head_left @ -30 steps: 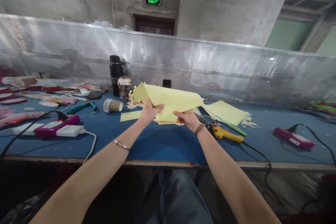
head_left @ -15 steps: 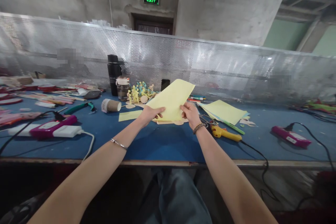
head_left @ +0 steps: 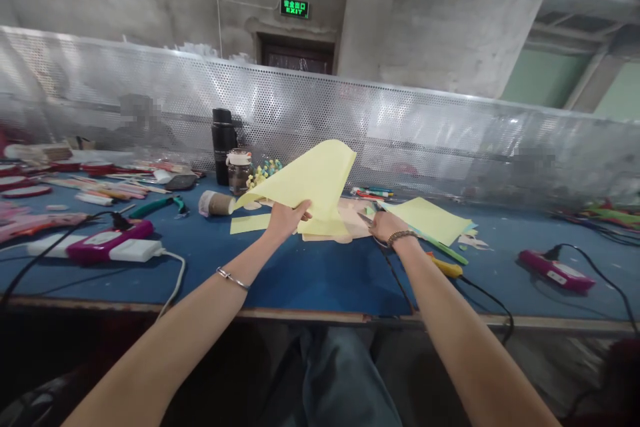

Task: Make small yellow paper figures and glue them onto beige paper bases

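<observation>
My left hand (head_left: 290,219) pinches the lower edge of a yellow paper sheet (head_left: 313,180), thumb on top. The sheet is lifted and curls, its left corner drooping towards a paper cup (head_left: 216,203). At the right, my right hand (head_left: 387,225) is closed around a pair of scissors (head_left: 367,217); the short dark blades point left and the handles are mostly hidden by the fingers. Pale peach paper pieces (head_left: 353,220) lie under and beside the sheet. A yellow paper strip (head_left: 249,223) rests left of my left hand.
A yellow glue gun (head_left: 447,268) with a cord lies partly behind my right forearm. More yellow sheets (head_left: 433,219) are stacked at the right. A black bottle (head_left: 223,147), a jar (head_left: 239,172), green pliers (head_left: 157,205) and purple power strips (head_left: 555,271) stand or lie around the table.
My right hand has let go of the sheet, moved right and closed on the scissors. The sheet, held by my left hand alone, has swung left and bent over.
</observation>
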`<state>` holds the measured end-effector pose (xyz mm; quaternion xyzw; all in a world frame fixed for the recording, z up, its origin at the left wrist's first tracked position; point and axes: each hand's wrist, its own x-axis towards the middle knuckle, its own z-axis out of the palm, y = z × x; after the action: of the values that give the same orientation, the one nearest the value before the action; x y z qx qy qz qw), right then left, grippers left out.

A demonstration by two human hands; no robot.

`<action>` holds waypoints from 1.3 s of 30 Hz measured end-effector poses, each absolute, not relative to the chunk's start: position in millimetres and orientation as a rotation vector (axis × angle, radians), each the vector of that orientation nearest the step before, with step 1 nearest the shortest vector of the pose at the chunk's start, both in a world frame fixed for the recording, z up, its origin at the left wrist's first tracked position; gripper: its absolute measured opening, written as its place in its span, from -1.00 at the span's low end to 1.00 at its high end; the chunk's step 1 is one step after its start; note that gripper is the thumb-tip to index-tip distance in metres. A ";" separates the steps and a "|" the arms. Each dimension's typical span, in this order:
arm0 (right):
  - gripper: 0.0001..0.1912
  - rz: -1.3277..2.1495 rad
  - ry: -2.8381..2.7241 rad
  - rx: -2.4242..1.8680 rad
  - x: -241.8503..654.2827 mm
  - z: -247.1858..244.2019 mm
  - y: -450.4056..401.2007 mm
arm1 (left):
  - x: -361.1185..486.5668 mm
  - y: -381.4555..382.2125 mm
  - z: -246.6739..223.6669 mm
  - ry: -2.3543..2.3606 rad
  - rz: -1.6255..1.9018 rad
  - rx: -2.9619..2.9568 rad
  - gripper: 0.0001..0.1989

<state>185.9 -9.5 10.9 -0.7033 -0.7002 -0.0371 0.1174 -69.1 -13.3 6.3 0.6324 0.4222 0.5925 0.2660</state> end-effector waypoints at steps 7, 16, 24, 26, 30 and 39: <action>-0.63 -0.110 -2.081 -2.280 206.0 14.1 -9.2 | -70.3 -13.0 6.1 1.108 1.681 1.639 -0.74; -0.58 -0.055 -1.915 -2.201 216.8 24.7 -11.4 | -69.7 -9.7 2.8 1.072 1.700 1.657 -0.73; -0.63 0.663 -1.240 -1.556 197.8 12.7 -3.3 | -63.9 -11.5 -1.7 1.096 1.629 1.725 -0.71; -0.59 0.887 -1.088 -1.269 188.1 11.1 -3.4 | -62.7 -11.5 -2.6 1.111 1.620 1.733 -0.72; -0.53 1.181 -0.977 -0.914 172.6 17.4 -6.9 | -58.7 -14.8 -2.1 1.119 1.610 1.743 -0.73; -0.67 0.995 -0.994 -0.671 141.0 12.9 -3.6 | -46.1 -34.0 7.0 1.115 1.532 1.708 -0.79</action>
<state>141.0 -3.6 12.9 -0.3027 -0.4482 0.4485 0.7116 -46.1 -34.0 7.0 0.6406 0.4181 0.5746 0.2908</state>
